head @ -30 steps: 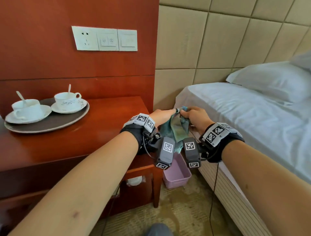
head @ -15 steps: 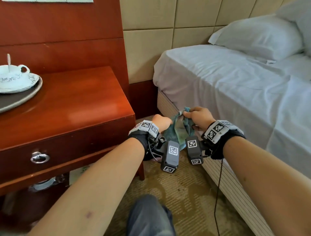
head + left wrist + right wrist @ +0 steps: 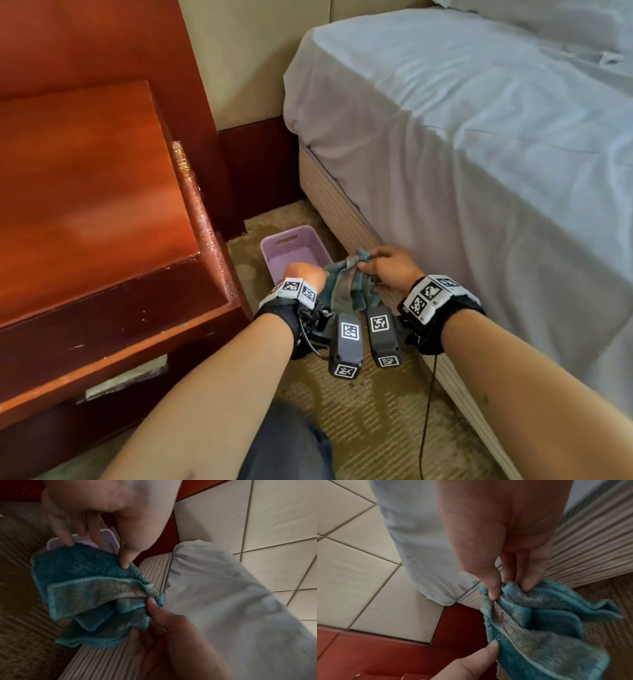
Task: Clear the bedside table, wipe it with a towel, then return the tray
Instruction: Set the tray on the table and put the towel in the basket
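A crumpled teal towel [image 3: 346,291] hangs between both hands, low over the carpet beside the bed. My left hand [image 3: 308,274] pinches its left edge between thumb and fingers [image 3: 124,562]. My right hand [image 3: 371,262] pinches the bunched right corner, thumb and fingers [image 3: 494,593] closed on the cloth. The towel [image 3: 85,588] sits just above the near end of a purple plastic basket [image 3: 291,240] on the floor. The red-brown bedside table [image 3: 85,188] stands to the left with its visible top bare. The tray is out of view.
The bed [image 3: 479,137] with a white sheet fills the right side, its striped base [image 3: 346,219] close behind my right hand. A dark wall panel and beige padded headboard close the gap at the back. Patterned carpet [image 3: 359,411] lies below my arms.
Both hands have gone down and forward with the towel, from table height to just over the purple basket. The head view tipped down, so the tray with cups left the picture.
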Demonstrator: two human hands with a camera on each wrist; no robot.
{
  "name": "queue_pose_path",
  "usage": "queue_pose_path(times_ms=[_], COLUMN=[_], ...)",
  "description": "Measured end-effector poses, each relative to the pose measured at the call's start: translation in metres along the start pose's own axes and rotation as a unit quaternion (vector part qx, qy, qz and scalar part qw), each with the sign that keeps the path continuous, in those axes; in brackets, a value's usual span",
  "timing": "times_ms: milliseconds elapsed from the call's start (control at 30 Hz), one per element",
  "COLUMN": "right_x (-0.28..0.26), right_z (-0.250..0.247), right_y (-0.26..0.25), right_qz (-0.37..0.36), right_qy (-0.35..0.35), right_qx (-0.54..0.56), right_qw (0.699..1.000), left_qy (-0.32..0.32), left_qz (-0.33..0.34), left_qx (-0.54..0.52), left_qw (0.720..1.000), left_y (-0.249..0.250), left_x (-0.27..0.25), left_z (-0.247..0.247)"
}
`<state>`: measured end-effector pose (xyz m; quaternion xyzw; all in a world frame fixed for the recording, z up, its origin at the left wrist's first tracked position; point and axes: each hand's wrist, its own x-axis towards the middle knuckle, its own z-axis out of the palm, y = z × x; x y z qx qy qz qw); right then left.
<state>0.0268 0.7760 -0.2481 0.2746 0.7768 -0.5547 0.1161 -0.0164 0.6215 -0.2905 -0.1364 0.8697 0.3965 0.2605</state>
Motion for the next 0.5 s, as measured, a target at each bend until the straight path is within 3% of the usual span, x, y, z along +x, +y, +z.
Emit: queue_pose_path(times_ms=[100, 200, 267, 367, 467, 500], right_x=[0.032, 0.06, 0.074, 0.095, 0.115, 0.12], right_z=[0.008, 0.017, 0.025, 0.046, 0.065, 0.069], right_y=[0.005, 0.005, -0.001, -0.009, -0.011, -0.011], right_qz=[-0.002, 0.013, 0.025, 0.034, 0.041, 0.042], right_qy=[0.001, -0.043, -0.07, -0.101, -0.105, -0.107], right_qx=[-0.008, 0.035, 0.062, 0.094, 0.078, 0.072], right_qw=[1.0, 0.998, 0.995, 0.99, 0.991, 0.991], left_qy=[0.017, 0.027, 0.041, 0.084, 0.089, 0.095], left_qz=[0.007, -0.015, -0.058, -0.112, -0.13, -0.139], left_qx=[-0.045, -0.16, -0.291, -0.459, -0.564, -0.571], left_qw=[0.999, 0.987, 0.954, 0.877, 0.81, 0.803], left_y=[-0.001, 0.0, -0.005, -0.016, -0.02, -0.024], left_x=[0.029, 0.051, 0.071, 0.089, 0.091, 0.092], left_z=[0.003, -0.001, -0.002, 0.0, 0.007, 0.012])
